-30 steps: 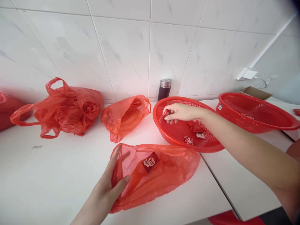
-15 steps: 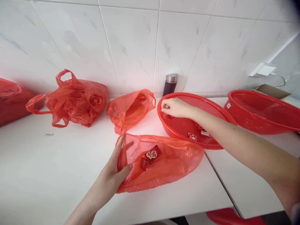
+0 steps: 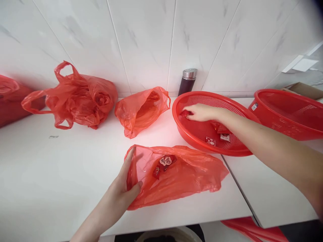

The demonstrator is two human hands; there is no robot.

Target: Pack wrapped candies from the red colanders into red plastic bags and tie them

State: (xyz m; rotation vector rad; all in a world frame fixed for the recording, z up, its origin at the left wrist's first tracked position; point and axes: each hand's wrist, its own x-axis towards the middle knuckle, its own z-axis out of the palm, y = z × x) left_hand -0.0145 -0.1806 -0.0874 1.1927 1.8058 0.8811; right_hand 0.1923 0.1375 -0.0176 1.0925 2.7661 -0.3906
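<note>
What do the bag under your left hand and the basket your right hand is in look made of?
Bag: thin, translucent red plastic film; it crumples and the packets show through. Basket: rigid, glossy red plastic, probably moulded, with a smooth rim and fine perforated walls.

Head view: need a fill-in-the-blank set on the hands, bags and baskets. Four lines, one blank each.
1. The left hand grips the mouth of the flat red ____ on the counter.
2. The right hand reaches into the nearer red ____.
3. Behind that basket's rim, against the tiled wall, stands a dark ____ with a silver cap.
4. The small packets seen through the bag's plastic are coloured ____.

Missing words: bag; basket; bottle; red
</note>
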